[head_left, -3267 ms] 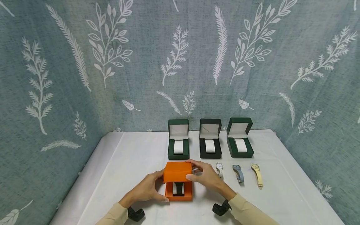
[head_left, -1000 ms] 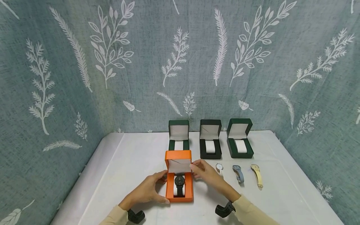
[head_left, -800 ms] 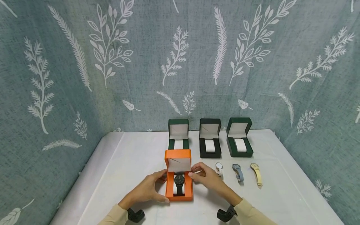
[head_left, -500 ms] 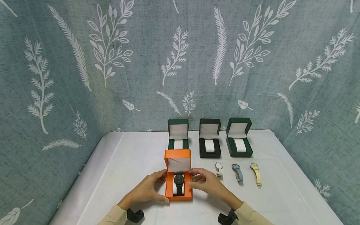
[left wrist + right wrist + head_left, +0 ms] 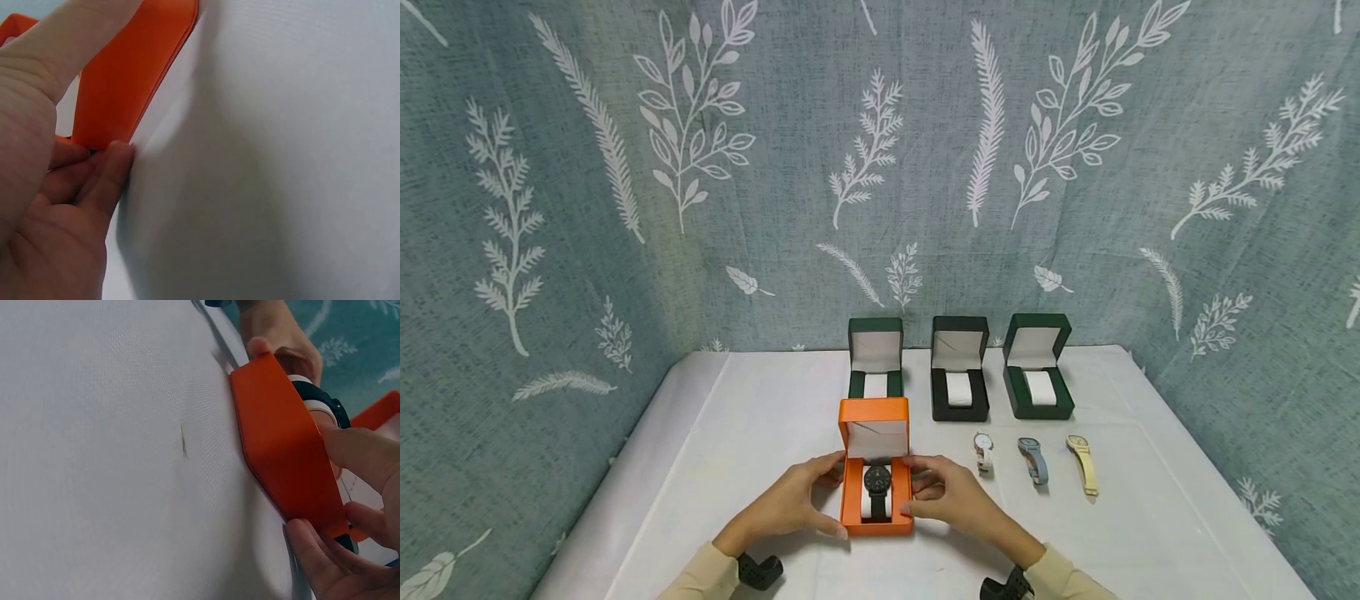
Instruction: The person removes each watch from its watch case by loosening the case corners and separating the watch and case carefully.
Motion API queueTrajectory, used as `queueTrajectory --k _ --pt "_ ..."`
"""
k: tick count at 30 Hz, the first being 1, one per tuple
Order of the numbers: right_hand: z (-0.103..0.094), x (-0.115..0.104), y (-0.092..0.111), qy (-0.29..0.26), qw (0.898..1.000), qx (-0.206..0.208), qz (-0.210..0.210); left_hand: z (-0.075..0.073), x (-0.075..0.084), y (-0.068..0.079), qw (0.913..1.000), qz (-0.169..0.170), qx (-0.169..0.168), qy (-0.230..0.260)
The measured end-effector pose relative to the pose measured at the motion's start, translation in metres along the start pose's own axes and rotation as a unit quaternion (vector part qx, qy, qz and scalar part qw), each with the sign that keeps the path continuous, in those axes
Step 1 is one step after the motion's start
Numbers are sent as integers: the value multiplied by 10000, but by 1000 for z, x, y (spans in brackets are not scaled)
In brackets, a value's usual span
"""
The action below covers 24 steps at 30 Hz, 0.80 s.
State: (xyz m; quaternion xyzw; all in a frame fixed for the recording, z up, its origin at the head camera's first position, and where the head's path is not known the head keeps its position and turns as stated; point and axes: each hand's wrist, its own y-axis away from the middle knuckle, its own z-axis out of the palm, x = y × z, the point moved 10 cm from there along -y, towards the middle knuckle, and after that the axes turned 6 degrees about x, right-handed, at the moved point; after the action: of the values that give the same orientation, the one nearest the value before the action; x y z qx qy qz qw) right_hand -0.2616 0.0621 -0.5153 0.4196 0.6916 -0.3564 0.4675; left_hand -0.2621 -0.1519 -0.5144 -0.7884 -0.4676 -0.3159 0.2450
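Note:
An orange watch box (image 5: 877,530) stands with its lid (image 5: 874,407) raised, in the head view's lower middle. Inside, a black wristwatch (image 5: 877,481) is wrapped round a white cushion (image 5: 866,506). My left hand (image 5: 790,500) grips the box's left side, thumb at the front corner and fingers towards the back. On the right side, my right hand (image 5: 953,497) holds the box with its thumb on the upper edge and fingers further back. In the right wrist view the box's orange wall (image 5: 281,437) lies between that thumb and the fingers.
Behind stand a green box (image 5: 856,385), partly hidden by the orange lid, a black box (image 5: 960,414) and another green box (image 5: 1043,413), lids up, white cushions inside. To the right lie a white watch (image 5: 983,454), a blue-grey watch (image 5: 1035,462) and a yellow watch (image 5: 1082,465).
The orange lid, earlier tilted forward over the watch, has swung up and back. My right hand has moved down from the lid to the box's right side. The left hand has stayed in place.

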Motion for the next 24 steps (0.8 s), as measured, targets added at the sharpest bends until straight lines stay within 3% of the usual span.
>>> queueTrajectory --k 5,10,14,19,24 --pt "0 3 1 -13 10000 -15 68 -6 3 0 9994 168 203 214" --pt "-1 3 1 -54 9999 6 117 -20 8 0 9963 351 730 303" --pt "-1 3 2 -68 9999 13 140 -28 19 -1 9917 715 1041 249" --pt "-1 1 3 -175 9998 24 128 -28 33 -5 9886 1115 999 165" --pt "0 -1 4 -250 9996 -6 100 -21 36 -11 9907 1082 825 44"
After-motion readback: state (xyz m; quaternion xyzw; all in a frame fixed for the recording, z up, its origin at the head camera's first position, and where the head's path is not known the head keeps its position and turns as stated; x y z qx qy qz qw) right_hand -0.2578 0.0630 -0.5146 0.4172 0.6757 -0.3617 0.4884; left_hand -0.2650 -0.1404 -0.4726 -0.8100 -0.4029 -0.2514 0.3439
